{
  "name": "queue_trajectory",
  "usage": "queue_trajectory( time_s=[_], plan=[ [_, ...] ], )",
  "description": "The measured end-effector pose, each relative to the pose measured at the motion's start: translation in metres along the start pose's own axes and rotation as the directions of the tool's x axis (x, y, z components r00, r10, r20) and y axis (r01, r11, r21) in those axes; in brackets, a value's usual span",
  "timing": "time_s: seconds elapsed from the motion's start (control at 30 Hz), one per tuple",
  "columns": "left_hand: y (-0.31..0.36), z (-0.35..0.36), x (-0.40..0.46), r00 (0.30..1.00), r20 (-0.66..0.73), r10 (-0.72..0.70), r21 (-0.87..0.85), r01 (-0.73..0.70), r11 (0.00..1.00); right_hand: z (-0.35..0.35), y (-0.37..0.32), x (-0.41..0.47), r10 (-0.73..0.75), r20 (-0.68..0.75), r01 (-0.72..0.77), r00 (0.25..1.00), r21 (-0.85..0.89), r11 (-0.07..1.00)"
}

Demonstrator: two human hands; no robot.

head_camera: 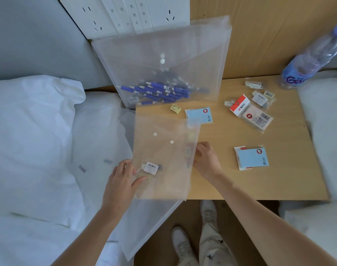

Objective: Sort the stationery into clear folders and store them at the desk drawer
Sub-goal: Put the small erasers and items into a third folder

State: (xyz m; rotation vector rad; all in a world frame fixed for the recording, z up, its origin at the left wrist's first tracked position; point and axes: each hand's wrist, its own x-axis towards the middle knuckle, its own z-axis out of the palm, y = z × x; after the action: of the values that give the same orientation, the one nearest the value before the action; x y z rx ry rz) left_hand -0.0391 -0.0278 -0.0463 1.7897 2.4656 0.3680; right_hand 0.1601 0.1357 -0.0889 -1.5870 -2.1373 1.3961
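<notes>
I hold a clear folder [163, 154] over the desk's left edge. My left hand [123, 177] grips its lower left side. My right hand [206, 156] holds its right open edge, fingers at the opening. A small packaged item with a barcode label [151, 167] lies inside it. A second clear folder [163, 64] leans against the wall at the back, with several blue pens [156, 92] in it. Loose on the desk lie two blue sticky-note pads [200, 115] [253, 158], a yellow eraser [175, 108], a red-and-white pack [240, 105] and small packets [260, 98].
A third clear folder [144, 227] lies under the held one, overhanging the wooden desk [240, 185] onto the white bed [39, 141]. A plastic water bottle [313, 56] stands at the desk's back right corner. Wall sockets [125, 14] are behind. My legs and shoes [206, 237] are below.
</notes>
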Motion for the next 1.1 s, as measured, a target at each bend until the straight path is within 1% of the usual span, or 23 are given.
queue_trajectory(
  time_s=[0.1,0.2,0.27,0.43,0.6,0.73,0.83,0.93,1.03,1.1],
  plan=[
    [0.000,-0.001,0.000,1.000,0.007,0.000,-0.002,0.000,1.000,0.009,0.004,0.004,-0.054,-0.006,0.051,0.999,-0.197,0.979],
    [-0.001,-0.003,0.000,1.000,0.018,0.001,-0.017,0.000,1.000,0.015,0.005,0.003,-0.058,-0.035,0.047,0.998,-0.266,0.963],
    [-0.001,-0.004,-0.001,1.000,0.022,-0.001,-0.016,0.002,1.000,0.017,0.006,0.003,-0.043,-0.053,0.029,0.998,-0.228,0.973],
    [-0.002,-0.004,-0.002,1.000,0.022,-0.008,-0.006,0.008,1.000,0.010,0.011,-0.002,0.048,-0.091,-0.054,0.995,-0.063,0.997],
    [0.003,-0.001,0.001,0.999,-0.011,0.039,0.003,-0.039,0.999,-0.007,0.022,-0.008,0.094,-0.152,-0.086,0.984,0.056,0.995],
    [0.015,0.002,0.006,0.997,-0.037,0.062,-0.022,-0.063,0.998,-0.021,0.031,-0.010,0.111,-0.159,-0.108,0.981,0.030,0.994],
    [0.027,0.005,0.011,0.992,-0.060,0.107,-0.027,-0.109,0.994,-0.028,0.034,-0.012,0.106,-0.152,-0.109,0.983,-0.010,0.994],
    [0.037,0.009,0.015,0.987,-0.070,0.141,-0.040,-0.144,0.989,-0.028,0.035,-0.015,0.099,-0.191,-0.102,0.977,-0.004,0.995],
    [0.041,0.014,0.017,0.984,-0.074,0.163,-0.060,-0.168,0.984,-0.027,0.035,-0.019,0.148,-0.269,-0.170,0.952,-0.059,0.984],
    [0.043,0.016,0.018,0.983,-0.069,0.169,-0.064,-0.174,0.983,-0.024,0.036,-0.024,0.161,-0.269,-0.202,0.949,-0.130,0.971]
  ],
)
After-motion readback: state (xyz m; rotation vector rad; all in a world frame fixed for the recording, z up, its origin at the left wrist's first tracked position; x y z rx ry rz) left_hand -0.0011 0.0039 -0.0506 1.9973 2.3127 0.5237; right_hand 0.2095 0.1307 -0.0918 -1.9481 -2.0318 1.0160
